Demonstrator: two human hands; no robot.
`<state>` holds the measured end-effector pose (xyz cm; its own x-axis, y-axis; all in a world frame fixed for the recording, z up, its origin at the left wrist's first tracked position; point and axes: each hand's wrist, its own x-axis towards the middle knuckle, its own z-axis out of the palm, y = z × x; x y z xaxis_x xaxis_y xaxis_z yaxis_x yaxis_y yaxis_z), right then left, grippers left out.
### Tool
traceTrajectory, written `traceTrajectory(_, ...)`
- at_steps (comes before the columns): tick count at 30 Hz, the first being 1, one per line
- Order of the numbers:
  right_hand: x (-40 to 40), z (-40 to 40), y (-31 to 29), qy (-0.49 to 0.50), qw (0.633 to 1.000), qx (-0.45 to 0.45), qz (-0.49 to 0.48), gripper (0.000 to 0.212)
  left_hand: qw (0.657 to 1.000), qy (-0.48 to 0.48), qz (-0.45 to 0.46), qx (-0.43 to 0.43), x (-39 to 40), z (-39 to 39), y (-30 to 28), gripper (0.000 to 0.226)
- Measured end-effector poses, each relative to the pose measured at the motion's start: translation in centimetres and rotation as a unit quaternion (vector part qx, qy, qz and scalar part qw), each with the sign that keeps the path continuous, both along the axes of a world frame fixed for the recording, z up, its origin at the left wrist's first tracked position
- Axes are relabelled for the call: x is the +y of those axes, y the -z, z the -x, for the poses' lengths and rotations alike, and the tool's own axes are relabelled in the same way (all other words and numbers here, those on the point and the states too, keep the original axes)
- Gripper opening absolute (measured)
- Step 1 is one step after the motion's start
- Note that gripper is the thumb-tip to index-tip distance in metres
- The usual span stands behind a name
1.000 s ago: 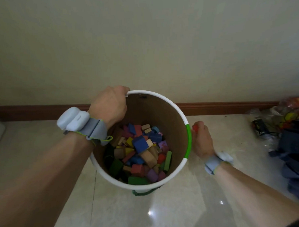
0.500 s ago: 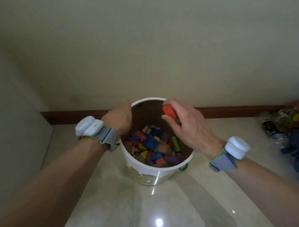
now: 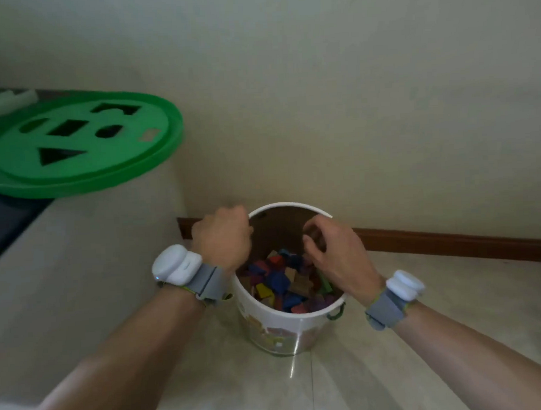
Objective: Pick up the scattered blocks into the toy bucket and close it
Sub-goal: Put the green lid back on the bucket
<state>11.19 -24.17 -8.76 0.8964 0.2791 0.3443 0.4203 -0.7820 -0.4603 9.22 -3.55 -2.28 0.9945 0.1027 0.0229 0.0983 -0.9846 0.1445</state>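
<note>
One lid, green and with shape holes, lay flat on a raised ledge at the far left, near the ledge's right edge and well apart from the bucket. It was not in view half a second before, because the head had turned left. The left hand gripped the bucket's left rim, as before, with its fingers curled over the edge. The bucket stood on the floor close to the wall, open, with many coloured blocks inside. The right hand hung over the bucket's right rim, fingers loosely curled and holding nothing that I could see. The red block that it pinched half a second before was gone from the fingers, so I judge it was dropped among the others. No loose block showed on the floor here. The collecting seemed finished, and the lid was the next thing to fetch.
</note>
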Motion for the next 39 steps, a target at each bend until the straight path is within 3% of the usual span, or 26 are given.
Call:
traceTrajectory(2,0.5,0.0,-0.2,-0.004,1.000,0.000,-0.019,0.010,0.983,0.031,0.047,-0.174,-0.5,1.5,-3.6,0.014)
traceTrajectory(4,0.7,0.1,-0.8,-0.021,0.997,0.021,-0.064,0.006,0.915,0.062,0.078,-0.391,-0.9,3.0,-7.7,0.010)
traceTrajectory(5,1.0,0.2,-1.4,-0.041,0.994,0.035,-0.094,0.006,0.882,0.072,0.068,-0.460,-0.6,3.4,-9.3,0.014)
traceTrajectory(6,1.2,0.4,-1.9,-0.061,0.990,0.048,-0.120,0.007,0.873,0.073,0.039,-0.480,-0.1,3.5,-10.5,0.025)
traceTrajectory(7,1.6,0.6,-2.5,-0.078,0.986,0.054,-0.138,0.008,0.893,0.059,-0.001,-0.446,0.8,3.4,-11.4,0.042)
traceTrajectory(9,2.5,0.9,-3.7,-0.095,0.982,0.047,-0.154,0.008,0.963,-0.010,-0.087,-0.255,3.2,2.7,-12.0,0.073)
traceTrajectory(11,3.5,0.8,-4.7,-0.097,0.979,0.042,-0.173,0.008,0.983,-0.060,-0.149,-0.094,4.9,2.2,-11.5,0.078)
traceTrajectory(12,3.8,0.6,-5.0,-0.093,0.978,0.039,-0.184,0.008,0.983,-0.070,-0.160,-0.060,5.2,2.2,-11.1,0.071)
traceTrajectory(14,4.2,0.4,-5.5,-0.084,0.977,0.033,-0.196,0.010,0.983,-0.060,-0.156,-0.075,5.1,2.3,-10.7,0.061)
traceTrajectory(17,3.9,0.0,-5.4,-0.072,0.978,0.044,-0.192,0.014,0.976,-0.008,-0.093,-0.196,3.6,2.9,-10.8,0.060)
traceTrajectory(21,2.0,-1.2,-5.9,-0.028,0.962,0.048,-0.266,0.007,0.922,0.087,0.012,-0.378,-0.2,4.2,-12.8,0.057)
traceTrajectory(24,1.1,-2.3,-6.7,-0.016,0.924,0.103,-0.367,0.039,0.871,0.140,0.170,-0.439,-1.6,4.6,-13.6,0.062)
traceTrajectory(26,0.1,-2.9,-7.0,-0.013,0.907,0.115,-0.405,0.043,0.845,0.139,0.289,-0.429,-2.5,3.8,-12.5,0.051)
traceTrajectory(30,-2.3,-3.2,-5.9,0.051,0.891,0.108,-0.437,0.023,0.802,0.014,0.521,-0.292,-3.1,2.3,-7.2,0.037)
traceTrajectory(32,-3.0,-2.7,-4.7,0.066,0.897,0.108,-0.423,0.019,0.810,-0.030,0.528,-0.252,-2.9,2.2,-4.4,0.034)
traceTrajectory(36,-3.1,-1.9,-2.6,0.098,0.913,0.118,-0.378,0.023,0.872,-0.076,0.436,-0.210,-2.9,2.3,-0.4,0.032)
traceTrajectory(39,-2.7,-1.7,-1.5,0.128,0.918,0.159,-0.340,0.027,0.895,-0.109,0.401,-0.162,-2.7,2.3,1.2,0.034)
